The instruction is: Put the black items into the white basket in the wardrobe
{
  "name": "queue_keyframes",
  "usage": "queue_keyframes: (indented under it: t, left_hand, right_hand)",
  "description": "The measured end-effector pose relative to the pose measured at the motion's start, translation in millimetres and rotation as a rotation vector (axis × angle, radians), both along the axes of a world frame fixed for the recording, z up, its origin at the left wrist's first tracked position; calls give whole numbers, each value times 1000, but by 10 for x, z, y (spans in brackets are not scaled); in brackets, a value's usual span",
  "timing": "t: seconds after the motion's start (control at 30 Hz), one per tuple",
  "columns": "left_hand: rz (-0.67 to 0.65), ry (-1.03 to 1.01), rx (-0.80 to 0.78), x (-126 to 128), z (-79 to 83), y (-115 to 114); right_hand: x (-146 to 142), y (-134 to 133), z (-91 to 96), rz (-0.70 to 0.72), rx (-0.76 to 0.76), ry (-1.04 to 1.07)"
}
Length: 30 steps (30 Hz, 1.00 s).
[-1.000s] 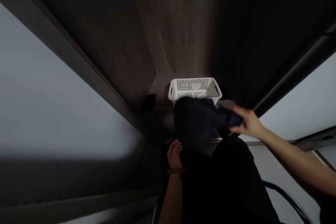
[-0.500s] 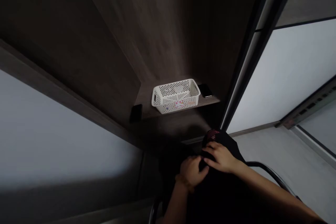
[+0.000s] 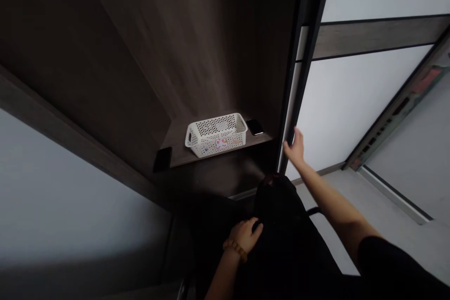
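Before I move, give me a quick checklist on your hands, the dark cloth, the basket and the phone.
1. Left hand on the dark cloth: ok, resting on it; grip cannot tell.
2. Right hand free: ok, open and holding nothing.
3. Right hand contact with the black frame: cannot tell, it is very close.
4. Basket upright on the shelf: ok.
5. Phone lying on the shelf beside the basket: ok.
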State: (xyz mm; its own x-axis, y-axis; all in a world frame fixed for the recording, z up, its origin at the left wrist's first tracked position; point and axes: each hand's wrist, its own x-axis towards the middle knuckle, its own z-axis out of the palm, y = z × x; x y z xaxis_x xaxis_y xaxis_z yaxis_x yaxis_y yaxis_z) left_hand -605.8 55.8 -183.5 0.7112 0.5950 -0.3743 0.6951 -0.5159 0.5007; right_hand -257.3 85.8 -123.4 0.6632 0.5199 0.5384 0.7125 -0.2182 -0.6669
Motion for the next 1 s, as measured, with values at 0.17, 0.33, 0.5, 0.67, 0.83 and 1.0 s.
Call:
queue_keyframes:
  t: [0.17,0.33,0.5,0.67,0.83,1.0]
  left_hand:
    - [-14,1,11,-7,80,-73]
    - [-31,-1,27,-33,87,-110]
    - [-34,16,40,-19,129,-181]
    - [-62,37,45,-8,191,-231]
    - [-51,43,58,-9,182,-260]
    - [38,-78,33,39,141,-256]
  right_hand:
    - [581,182,757,-176,-73,10]
    - [524,253,818,-99,-150,58]
    - [529,237,739,-53,-143,82]
    - [607,258,664,-1,-125,91]
    - [584,305,590,22,-152,69]
    - [456,367,538,51,-162,49]
